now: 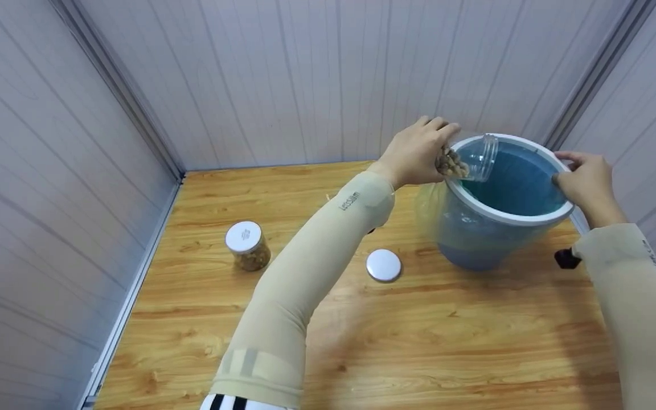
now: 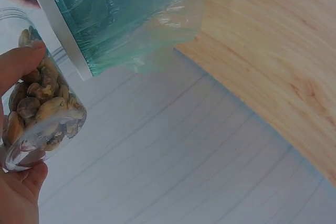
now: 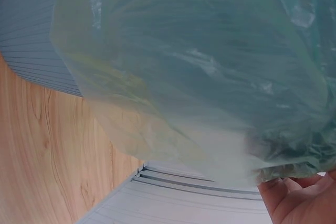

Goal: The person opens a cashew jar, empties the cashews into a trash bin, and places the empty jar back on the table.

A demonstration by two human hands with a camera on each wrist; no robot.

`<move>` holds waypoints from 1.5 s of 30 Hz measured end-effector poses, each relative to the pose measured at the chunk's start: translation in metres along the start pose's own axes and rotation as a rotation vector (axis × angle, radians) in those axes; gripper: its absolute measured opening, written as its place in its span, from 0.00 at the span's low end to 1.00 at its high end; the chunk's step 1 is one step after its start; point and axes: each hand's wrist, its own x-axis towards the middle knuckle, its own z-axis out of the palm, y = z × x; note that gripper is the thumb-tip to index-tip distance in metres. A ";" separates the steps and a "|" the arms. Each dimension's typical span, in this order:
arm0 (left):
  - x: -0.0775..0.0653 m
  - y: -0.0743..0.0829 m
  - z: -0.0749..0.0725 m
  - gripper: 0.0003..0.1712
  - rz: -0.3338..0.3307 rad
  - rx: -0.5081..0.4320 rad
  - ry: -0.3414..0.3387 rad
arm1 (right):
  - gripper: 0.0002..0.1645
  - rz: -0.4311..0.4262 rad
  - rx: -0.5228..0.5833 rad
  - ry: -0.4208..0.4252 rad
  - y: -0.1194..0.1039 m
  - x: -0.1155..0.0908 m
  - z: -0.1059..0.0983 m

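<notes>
My left hand grips a clear open-mouthed jar and holds it tipped on its side, mouth over the left part of the bin's opening. Brown nut-like pieces lie in the lower end of the jar, between thumb and fingers in the left wrist view. The trash bin is blue with a white rim and is lined with a thin green bag that hangs down outside. On the opposite side, my right hand pinches the bag at the rim, and the bin leans slightly.
A white round lid lies on the wooden table in front of the bin. Farther left stands a second jar, closed with a white lid and filled with brown pieces. Pale panel walls enclose the back and sides.
</notes>
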 end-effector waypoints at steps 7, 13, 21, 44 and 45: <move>0.000 0.000 0.000 0.50 0.007 0.031 0.007 | 0.36 -0.041 -0.023 0.025 -0.001 0.001 0.000; 0.001 0.001 -0.002 0.47 0.032 0.071 0.024 | 0.36 -0.010 -0.017 0.007 -0.002 0.001 0.001; 0.002 0.000 -0.003 0.44 0.065 0.100 0.033 | 0.35 -0.004 -0.005 0.003 -0.002 0.001 0.001; 0.006 0.005 -0.006 0.42 0.132 0.180 0.055 | 0.36 -0.007 -0.008 0.002 0.001 0.001 0.001; 0.006 0.005 -0.006 0.42 0.133 0.186 0.056 | 0.36 -0.004 -0.007 0.000 0.000 0.001 0.001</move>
